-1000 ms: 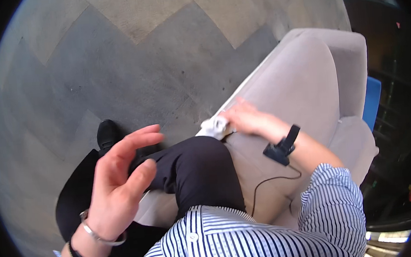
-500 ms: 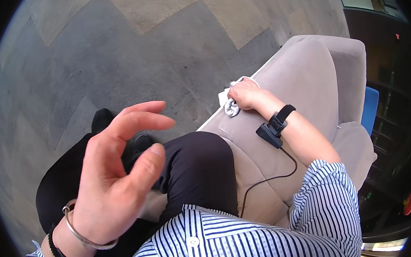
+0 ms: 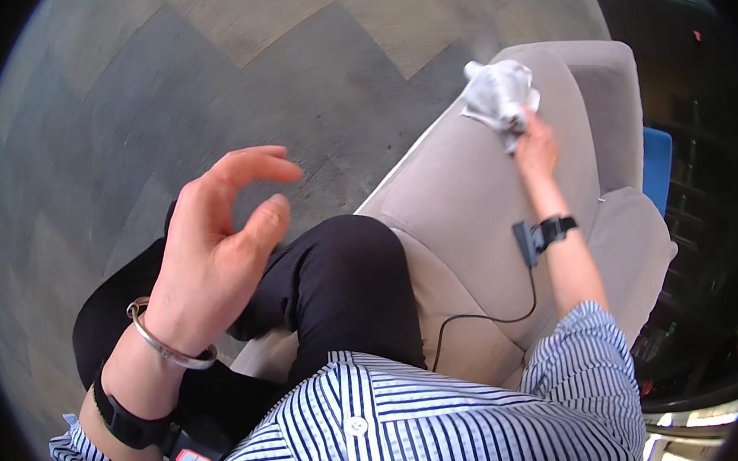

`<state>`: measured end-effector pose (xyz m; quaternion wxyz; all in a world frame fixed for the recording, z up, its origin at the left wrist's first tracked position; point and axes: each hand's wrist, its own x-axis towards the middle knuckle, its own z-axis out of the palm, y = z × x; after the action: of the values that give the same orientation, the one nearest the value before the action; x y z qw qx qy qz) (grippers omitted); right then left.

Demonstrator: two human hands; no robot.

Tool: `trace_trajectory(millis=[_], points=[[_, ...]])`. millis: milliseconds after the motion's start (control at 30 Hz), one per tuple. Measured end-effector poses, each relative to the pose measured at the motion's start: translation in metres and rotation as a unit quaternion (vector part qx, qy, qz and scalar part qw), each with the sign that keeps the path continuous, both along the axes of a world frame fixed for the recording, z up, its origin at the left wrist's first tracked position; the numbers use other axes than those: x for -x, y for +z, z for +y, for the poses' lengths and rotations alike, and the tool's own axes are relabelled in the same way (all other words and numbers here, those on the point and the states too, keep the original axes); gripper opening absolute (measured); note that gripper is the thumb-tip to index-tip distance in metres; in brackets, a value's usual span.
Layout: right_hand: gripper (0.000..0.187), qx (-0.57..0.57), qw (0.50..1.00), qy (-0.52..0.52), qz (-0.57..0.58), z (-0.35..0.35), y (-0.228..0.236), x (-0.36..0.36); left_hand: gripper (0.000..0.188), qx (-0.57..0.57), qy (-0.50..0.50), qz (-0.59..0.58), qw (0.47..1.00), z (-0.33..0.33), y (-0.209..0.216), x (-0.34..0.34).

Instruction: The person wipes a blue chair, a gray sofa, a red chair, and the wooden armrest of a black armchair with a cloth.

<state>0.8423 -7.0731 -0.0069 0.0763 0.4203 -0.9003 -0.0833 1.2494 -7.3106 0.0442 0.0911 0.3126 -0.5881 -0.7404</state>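
- The right hand (image 3: 538, 145) reaches to the far end of the grey sofa seat (image 3: 479, 191), its fingers closed around the near edge of a white cloth (image 3: 499, 95).
- The cloth lies loosely crumpled, just beyond that hand, over the far left edge of the seat. Motion blur hides whether it presses flat on the fabric or hangs slightly above it.
- The left hand (image 3: 219, 251) is raised on the near left, its fingers curved and thumb apart, grasping nothing. In view it is left of the person's dark-trousered knee (image 3: 350, 262) and well apart from the cloth.
- Done, as far as can be judged: the cloth is in the right hand's grasp and out at the seat's far end.
- Left: the cloth has not been released or set down. How much of the seat it has passed over cannot be told, since the fabric shows no clear difference between its near and far parts.
- The seat surface between the knee and the cloth carries no other loose item that I can make out, apart from the dark cable (image 3: 480, 315) running from the right wrist's black band (image 3: 554, 230) toward the person's shirt (image 3: 453, 414).
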Motion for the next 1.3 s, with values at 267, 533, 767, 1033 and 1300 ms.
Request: trace_trajectory(millis=[267,533,767,1033,1300], points=[[0.023,0.206,0.907,-0.144,-0.337,0.089,-0.007,-0.089,0.026,-0.066,-0.046,-0.039,0.996,-0.002,0.01,-0.015],[0.027,0.253,0.87,-0.248,-0.342,0.088,-0.031,-0.095,0.018,-0.271,0.03,-0.116,0.955,-0.036,0.008,-0.034],[0.04,-0.007,0.89,-0.372,-0.262,0.088,-0.023,-0.087,0.024,-0.062,-0.094,-0.144,0.983,-0.034,-0.076,-0.045],[0.033,-0.108,0.831,-0.468,-0.28,0.031,0.016,-0.094,0.033,0.063,-0.451,-0.258,0.852,-0.031,-0.044,-0.065],[0.025,-0.124,0.803,-0.469,-0.348,0.035,0.01,-0.074,0.026,0.124,-0.51,-0.223,0.822,-0.085,0.052,0.035]])
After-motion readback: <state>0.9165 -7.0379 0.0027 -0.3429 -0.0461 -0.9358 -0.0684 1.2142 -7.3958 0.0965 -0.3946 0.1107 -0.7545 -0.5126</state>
